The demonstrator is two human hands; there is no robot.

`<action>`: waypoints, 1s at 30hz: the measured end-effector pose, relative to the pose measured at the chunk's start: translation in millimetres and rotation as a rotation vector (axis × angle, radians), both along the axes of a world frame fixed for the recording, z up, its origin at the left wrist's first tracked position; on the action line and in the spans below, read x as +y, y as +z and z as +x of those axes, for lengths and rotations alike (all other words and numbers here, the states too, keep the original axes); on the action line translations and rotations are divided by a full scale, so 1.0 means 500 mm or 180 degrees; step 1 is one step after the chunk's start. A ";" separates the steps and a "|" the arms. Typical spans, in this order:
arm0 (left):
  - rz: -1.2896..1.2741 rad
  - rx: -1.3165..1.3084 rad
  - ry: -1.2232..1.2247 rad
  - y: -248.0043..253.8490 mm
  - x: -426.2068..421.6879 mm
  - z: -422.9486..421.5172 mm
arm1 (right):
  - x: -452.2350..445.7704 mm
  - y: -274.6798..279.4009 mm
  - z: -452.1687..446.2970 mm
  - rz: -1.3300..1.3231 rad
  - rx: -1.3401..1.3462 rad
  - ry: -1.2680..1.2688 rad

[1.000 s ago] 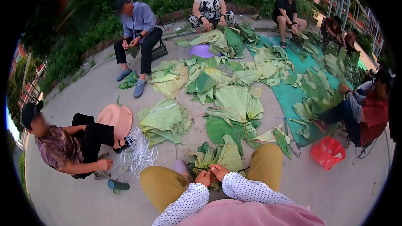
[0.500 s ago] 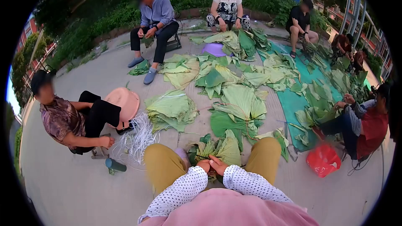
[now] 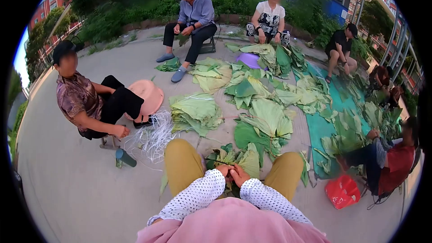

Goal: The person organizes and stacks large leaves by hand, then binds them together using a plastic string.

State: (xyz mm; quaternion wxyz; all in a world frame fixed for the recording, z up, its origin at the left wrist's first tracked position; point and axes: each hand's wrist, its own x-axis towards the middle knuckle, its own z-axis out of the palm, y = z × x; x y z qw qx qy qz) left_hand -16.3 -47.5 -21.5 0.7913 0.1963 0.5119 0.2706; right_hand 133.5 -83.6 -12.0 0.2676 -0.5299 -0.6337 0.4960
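Between my knees is a bundle of large lotus leaves (image 3: 250, 160), green and partly yellowed, with their gathered ends toward me. My left hand (image 3: 223, 169) is closed on the gathered stem end, and a thin dark stem juts out to its left. Pressed against it, my right hand (image 3: 240, 175) pinches the same end with bent fingers. The exact grip of the fingertips is hidden. Just beyond the bundle lie spread lotus leaves (image 3: 266, 118), and a neat leaf stack (image 3: 195, 113) rests to their left.
White plastic strips (image 3: 155, 137) lie tangled at left, near a pink basin (image 3: 146, 97) and a dark green bottle (image 3: 125, 158). At right are a red bag (image 3: 342, 191) and a green sheet (image 3: 318, 146) bearing leaves. Several seated people surround the leaves, with a purple basin (image 3: 249, 60) farther back.
My view has turned, so the surroundings sit farther right in the frame. Both hands stay together at the bundle, with the dark stem now showing more clearly left of them.
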 end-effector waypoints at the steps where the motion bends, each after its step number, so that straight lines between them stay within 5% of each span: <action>1: -0.0156 -0.0065 0.0404 0.008 0.003 0.000 | 0.004 -0.008 0.005 0.0018 -0.0050 0.0022; 5: -0.0244 -0.0279 0.1135 0.021 0.003 -0.005 | -0.017 -0.010 0.025 0.0105 -0.0330 -0.0011; 7: -0.0218 -0.0289 0.0943 0.041 0.005 -0.008 | -0.046 0.092 0.014 0.0002 0.0102 -0.0166; 15: 0.0017 -0.0128 0.0448 0.153 0.083 -0.011 | -0.042 0.182 0.112 0.0906 -0.0287 -0.0108; 20: 0.0398 -0.0331 0.0542 0.300 0.163 -0.032 | -0.025 0.279 0.183 0.2215 -0.0910 -0.0042; 30: 0.1579 -0.0586 0.1510 0.572 0.274 -0.242 | 0.007 0.336 0.295 0.3091 -0.1781 -0.0258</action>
